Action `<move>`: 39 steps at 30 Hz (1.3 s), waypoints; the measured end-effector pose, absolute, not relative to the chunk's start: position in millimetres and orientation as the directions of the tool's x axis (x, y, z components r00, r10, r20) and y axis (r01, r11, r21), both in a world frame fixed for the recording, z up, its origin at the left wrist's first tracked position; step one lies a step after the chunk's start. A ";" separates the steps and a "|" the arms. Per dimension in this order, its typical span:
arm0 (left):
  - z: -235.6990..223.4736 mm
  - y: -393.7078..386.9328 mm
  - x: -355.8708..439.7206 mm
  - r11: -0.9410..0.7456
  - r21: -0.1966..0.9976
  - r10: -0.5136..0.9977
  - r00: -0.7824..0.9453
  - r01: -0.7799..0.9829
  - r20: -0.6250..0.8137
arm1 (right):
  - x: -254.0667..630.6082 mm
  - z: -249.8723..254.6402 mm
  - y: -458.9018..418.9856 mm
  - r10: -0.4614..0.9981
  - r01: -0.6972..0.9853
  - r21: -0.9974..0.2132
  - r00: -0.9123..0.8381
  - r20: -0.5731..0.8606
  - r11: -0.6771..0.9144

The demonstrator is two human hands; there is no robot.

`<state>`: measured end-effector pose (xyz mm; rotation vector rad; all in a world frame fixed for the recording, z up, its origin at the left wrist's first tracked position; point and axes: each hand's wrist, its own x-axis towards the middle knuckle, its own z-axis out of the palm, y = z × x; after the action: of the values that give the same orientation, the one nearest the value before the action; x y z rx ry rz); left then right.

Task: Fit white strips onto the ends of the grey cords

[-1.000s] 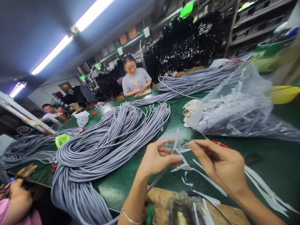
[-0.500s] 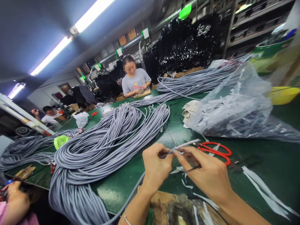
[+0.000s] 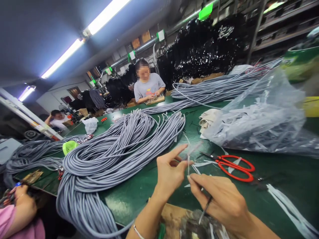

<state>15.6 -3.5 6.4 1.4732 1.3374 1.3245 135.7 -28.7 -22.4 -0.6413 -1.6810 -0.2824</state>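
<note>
My left hand [image 3: 170, 171] has its forefinger stretched forward and its other fingers bent. A blurred grey cable end [image 3: 194, 149] sticks out past its fingers to the upper right; the grip on it is partly hidden. Just below, my right hand [image 3: 221, 196] pinches a thin pale strip [image 3: 188, 167] that runs up to the left thumb. A slim dark rod-like tool [image 3: 208, 206] also lies across the right hand's bent fingers. Red-handled scissors [image 3: 225, 171] rest on the green table [image 3: 129, 199], beyond the right hand.
Coiled grey cables [image 3: 107, 166] cover the table to the left. A clear plastic bag of white scraps [image 3: 259, 126] stands at the right, beside a pale cloth [image 3: 208, 121]. White strips [image 3: 289, 205] lie at the lower right. A person [image 3: 149, 83] sits across; another person's arm [image 3: 25, 207] is at left.
The cable stretch beside my left forearm has dropped from view. My left forefinger has straightened, and my right hand has moved slightly down from it with the pale strip. The view has shifted left.
</note>
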 end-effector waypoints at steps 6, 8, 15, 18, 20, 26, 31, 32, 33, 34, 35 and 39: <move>0.6 0.3 16.2 -0.280 0.941 0.956 -0.031 0.189 0.291 | 133.0 -36.0 -35.0 0.294 0.428 -0.200 -0.166 0.941 0.881; 0.8 2.6 15.3 -0.268 0.946 0.956 -0.071 0.183 0.284 | 132.3 -33.0 -39.2 0.249 0.353 -0.168 -0.200 0.948 0.921; 0.7 -1.8 11.3 -0.308 0.942 0.951 0.078 0.136 0.300 | 141.2 -19.8 -25.4 0.573 0.497 -0.589 0.206 0.793 0.637; 0.0 -5.3 13.1 -0.277 0.956 0.954 0.148 0.099 0.262 | 147.2 -14.5 -15.5 0.834 0.262 -0.838 0.160 0.527 0.479; 1.6 -7.3 14.8 -0.257 0.960 0.949 0.219 0.110 0.229 | 150.6 -9.1 -13.0 0.895 0.130 -0.901 0.124 0.429 0.414; 5.9 -10.0 19.4 -0.166 0.981 0.942 0.312 0.104 0.126 | 154.9 1.5 -13.6 0.910 0.038 -0.928 0.184 0.371 0.370; 2.5 -8.4 23.1 -0.269 0.962 0.956 0.132 0.049 0.261 | 152.8 -0.1 -13.0 0.850 0.223 -0.862 0.178 0.495 0.455; 2.3 -8.2 23.4 -0.288 0.956 0.956 0.074 0.052 0.284 | 152.3 0.1 -13.5 0.823 0.273 -0.834 0.190 0.535 0.479; 2.5 -8.3 23.5 -0.297 0.953 0.955 0.018 0.054 0.297 | 151.9 0.4 -14.4 0.788 0.325 -0.799 0.203 0.582 0.506; 3.0 -8.4 23.4 -0.298 0.953 0.953 -0.031 0.057 0.300 | 151.5 0.8 -15.6 0.746 0.378 -0.756 0.208 0.632 0.534; 3.6 -8.8 23.0 -0.296 0.953 0.951 -0.068 0.061 0.300 | 151.0 1.2 -17.1 0.702 0.429 -0.707 0.205 0.682 0.562; 5.2 -11.5 21.6 -0.316 0.942 0.937 -0.117 0.111 0.329 | 147.8 1.4 -23.1 0.570 0.564 -0.536 0.136 0.810 0.628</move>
<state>21.6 -11.5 5.2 1.4554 1.2044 1.5113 147.8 -23.1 1.4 -0.9919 -1.5129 0.0058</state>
